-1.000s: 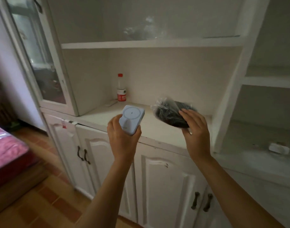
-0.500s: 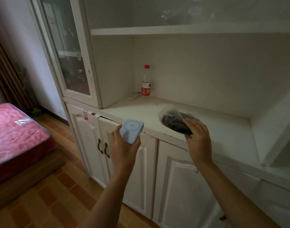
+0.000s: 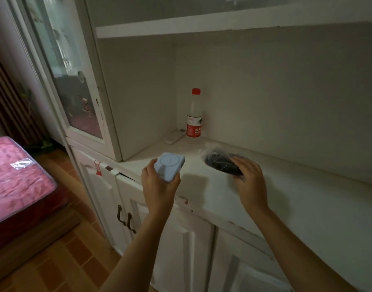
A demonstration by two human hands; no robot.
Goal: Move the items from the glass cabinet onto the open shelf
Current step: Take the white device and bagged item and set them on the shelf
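Observation:
My left hand point(image 3: 158, 186) grips a pale blue square device point(image 3: 169, 168) with a round mark on its face, held just above the front edge of the white open shelf point(image 3: 286, 197). My right hand point(image 3: 249, 180) holds a clear plastic bag of dark contents point(image 3: 219, 162), which rests low on the shelf surface. The glass cabinet point(image 3: 75, 81) stands to the left with its door closed.
A plastic bottle with a red cap and label point(image 3: 194, 113) stands in the shelf's back left corner beside a small white flat object point(image 3: 174, 137). Lower cupboard doors with dark handles point(image 3: 126, 219) sit below. A pink bed point(image 3: 16, 178) lies at the left.
The view has shifted left and closer. My right hand has lowered the bag onto the shelf surface. My left hand still holds the blue device near the shelf's front edge.

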